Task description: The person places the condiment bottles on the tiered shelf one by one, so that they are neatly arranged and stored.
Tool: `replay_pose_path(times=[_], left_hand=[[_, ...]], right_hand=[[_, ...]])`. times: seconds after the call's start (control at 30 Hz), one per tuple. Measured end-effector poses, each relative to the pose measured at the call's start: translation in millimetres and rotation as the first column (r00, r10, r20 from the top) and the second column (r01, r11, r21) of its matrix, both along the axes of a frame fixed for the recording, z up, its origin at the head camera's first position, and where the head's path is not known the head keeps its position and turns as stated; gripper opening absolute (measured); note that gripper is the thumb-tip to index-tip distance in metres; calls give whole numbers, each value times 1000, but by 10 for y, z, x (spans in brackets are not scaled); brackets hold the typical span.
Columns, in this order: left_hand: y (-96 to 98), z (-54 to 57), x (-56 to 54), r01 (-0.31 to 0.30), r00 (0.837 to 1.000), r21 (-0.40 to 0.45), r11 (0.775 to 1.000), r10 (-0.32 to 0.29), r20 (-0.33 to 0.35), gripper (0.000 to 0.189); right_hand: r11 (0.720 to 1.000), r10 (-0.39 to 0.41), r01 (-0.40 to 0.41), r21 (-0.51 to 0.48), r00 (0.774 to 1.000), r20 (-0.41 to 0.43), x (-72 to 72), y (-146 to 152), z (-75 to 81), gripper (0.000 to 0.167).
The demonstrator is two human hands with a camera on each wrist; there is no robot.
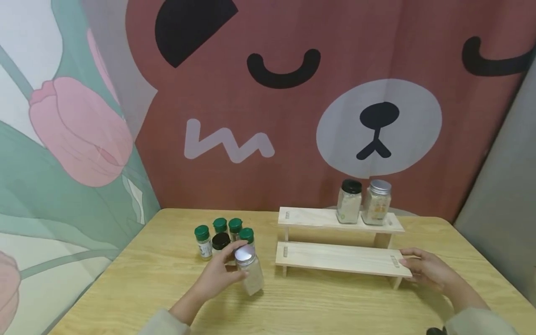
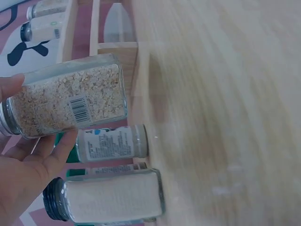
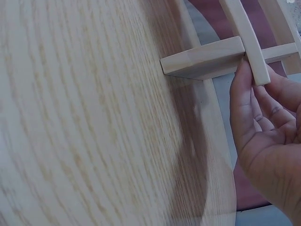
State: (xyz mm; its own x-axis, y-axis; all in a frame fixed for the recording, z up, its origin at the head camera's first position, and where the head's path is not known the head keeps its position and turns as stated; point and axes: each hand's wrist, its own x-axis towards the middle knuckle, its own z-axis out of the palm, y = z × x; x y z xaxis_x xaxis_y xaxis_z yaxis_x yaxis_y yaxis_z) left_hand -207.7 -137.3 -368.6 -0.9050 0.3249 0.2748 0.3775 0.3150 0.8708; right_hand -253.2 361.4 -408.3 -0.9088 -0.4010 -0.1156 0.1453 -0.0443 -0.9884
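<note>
In the head view my left hand [image 1: 217,273] grips a square glass jar [image 1: 252,278] with a silver lid, tilted over the table. The left wrist view shows pale flakes and a barcode through this jar [image 2: 75,99], thumb on one side and fingers on the other. My right hand [image 1: 429,270] pinches the right end of the lower board on a two-tier wooden rack [image 1: 339,258]. Seen from the right wrist, the thumb lies under the board end [image 3: 256,61] and the fingers are behind it. A black-lidded jar [image 2: 113,195] stands near my left hand.
On the rack's upper tier stand a black-lidded jar [image 1: 350,204] and a silver-lidded jar [image 1: 377,204]. Several green-capped bottles [image 1: 204,244] cluster at the left of the table [image 1: 318,307]. A dark round object [image 1: 435,331] shows at the bottom edge, near the right sleeve. A printed curtain [image 1: 293,177] hangs behind.
</note>
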Motion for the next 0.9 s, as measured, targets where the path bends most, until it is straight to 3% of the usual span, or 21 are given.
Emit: replay_pose_path(times=[0.3,0.5,0.63,0.9], left_hand=[[112,98,-12,-9,999,87,996,6,32,60],[212,241,-119,-32,999,133,991,27,39,61],[268,299,-190,-13,1000,136,991,9,28,60],[386,385,-274,13,1000,166,986,-16,16,59]], right_hand=[[1000,2,-2,29,1000,12,5,15,-24,20],[1000,13,-13,-25,1000,11,0,9,-32,21],[998,32,-32,-57,999,10,-1,8,-16,21],[999,25,-25,-33,1000,-18,4,-1,4,22]])
